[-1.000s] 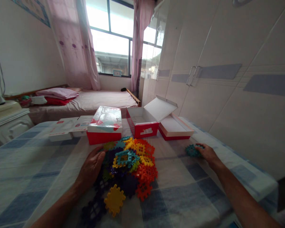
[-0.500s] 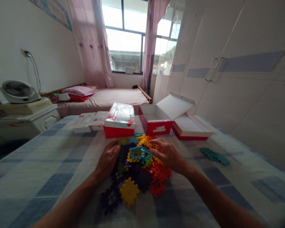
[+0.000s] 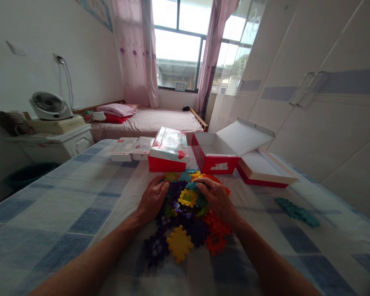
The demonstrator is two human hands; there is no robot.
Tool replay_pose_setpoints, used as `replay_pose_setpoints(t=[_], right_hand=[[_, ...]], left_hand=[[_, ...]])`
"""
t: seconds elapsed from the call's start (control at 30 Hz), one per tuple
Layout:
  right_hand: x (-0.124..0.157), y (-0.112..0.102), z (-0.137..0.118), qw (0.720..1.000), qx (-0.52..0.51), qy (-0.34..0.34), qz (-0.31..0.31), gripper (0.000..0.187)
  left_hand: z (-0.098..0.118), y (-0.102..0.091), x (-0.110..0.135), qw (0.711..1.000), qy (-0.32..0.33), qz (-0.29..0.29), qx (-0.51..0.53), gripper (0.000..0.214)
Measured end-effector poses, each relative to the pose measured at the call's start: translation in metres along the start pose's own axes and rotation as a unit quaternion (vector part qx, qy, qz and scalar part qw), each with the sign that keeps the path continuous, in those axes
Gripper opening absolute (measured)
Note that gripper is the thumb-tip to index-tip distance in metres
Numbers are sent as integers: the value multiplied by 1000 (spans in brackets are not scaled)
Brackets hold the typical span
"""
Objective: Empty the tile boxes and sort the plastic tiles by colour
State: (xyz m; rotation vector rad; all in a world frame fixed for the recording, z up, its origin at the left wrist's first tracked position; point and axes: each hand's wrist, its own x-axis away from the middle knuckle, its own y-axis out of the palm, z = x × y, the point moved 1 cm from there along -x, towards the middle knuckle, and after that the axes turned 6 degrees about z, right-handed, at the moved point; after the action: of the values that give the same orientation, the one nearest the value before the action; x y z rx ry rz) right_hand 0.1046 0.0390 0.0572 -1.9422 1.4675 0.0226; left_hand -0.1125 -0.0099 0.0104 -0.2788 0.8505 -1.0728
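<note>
Plastic in many colours: heap of notched tiles (image 3: 185, 220) at centre foreground, on a blue-and-white checked cloth (image 3: 111, 226). Left hand (image 3: 152, 195) set against the left side of the heap, fingers close together; cannot tell whether clasping any tile. Right hand (image 3: 218, 197) over the upper right of the heap, fingertips at a teal tile (image 3: 191, 187); cannot tell whether clamped on it or merely touching. Just below those fingertips, on top of the heap: small yellow tile (image 3: 188, 198) with olive showing in its middle. Along the near edge, from left to right: dark purple lattice tile (image 3: 156, 249), solid yellow tile (image 3: 180, 244), orange-red tiles (image 3: 217, 230). Well apart at right, flat on the cloth: teal cluster (image 3: 297, 212) of further tiles. Behind the heap, left to right: white boxes (image 3: 123, 150), closed red-and-white box (image 3: 169, 148), open red box (image 3: 220, 162) with raised lid (image 3: 246, 135), shallow tray (image 3: 267, 168). Beyond: pink-covered bed (image 3: 160, 119).
</note>
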Motion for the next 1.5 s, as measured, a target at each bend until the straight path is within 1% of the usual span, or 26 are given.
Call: replay_pose_setpoints(t=[0.1,0.2,0.27,0.3,0.33,0.4,0.47,0.53,0.6,0.7,0.83,0.97,1.1,1.27,1.37,1.5], right_hand=[[-6,-7,10,997,-14,36,74,32],[-13,-20,18,987,-45,46,147,38],[-16,-32,21,984,-41,54,167,41],[-16,-38,22,986,-28,60,154,43],[-17,-43,22,990,-13,64,123,44],[-16,-50,19,998,13,61,26,45],[-12,-53,14,996,34,41,-68,42],[-8,-51,9,990,67,30,-121,39],[-4,-48,6,983,97,35,-149,39],[-2,-42,6,980,107,36,-163,39],[-1,-39,9,981,129,7,-146,27],[-1,-39,9,983,115,-5,-146,23],[0,-40,8,983,73,6,-168,29],[-1,-40,7,982,97,-13,-162,26],[-2,-42,8,985,82,3,-152,27],[-2,-45,6,986,27,54,-156,31]], left_hand=[[0,0,0,1000,2,2,-3,51],[0,-1,0,1000,4,4,-8,51],[-1,0,0,1000,-1,2,-9,51],[-1,0,0,1000,-4,2,-9,52],[-2,0,0,1000,-6,2,-8,52],[-3,0,0,1000,-5,2,-7,51],[-4,1,0,1000,-4,5,-7,50],[-4,1,0,1000,-5,5,-8,51],[-3,1,0,1000,-9,7,-9,51],[-2,0,0,1000,-14,6,-10,52],[-1,0,0,1000,-9,3,-7,53],[0,-1,0,1000,-9,3,-4,51],[0,-1,0,1000,-14,1,-8,54],[-3,0,0,1000,-13,6,-4,52],[-3,1,0,1000,-9,0,-3,52],[-2,0,0,1000,-14,-7,-8,54]])
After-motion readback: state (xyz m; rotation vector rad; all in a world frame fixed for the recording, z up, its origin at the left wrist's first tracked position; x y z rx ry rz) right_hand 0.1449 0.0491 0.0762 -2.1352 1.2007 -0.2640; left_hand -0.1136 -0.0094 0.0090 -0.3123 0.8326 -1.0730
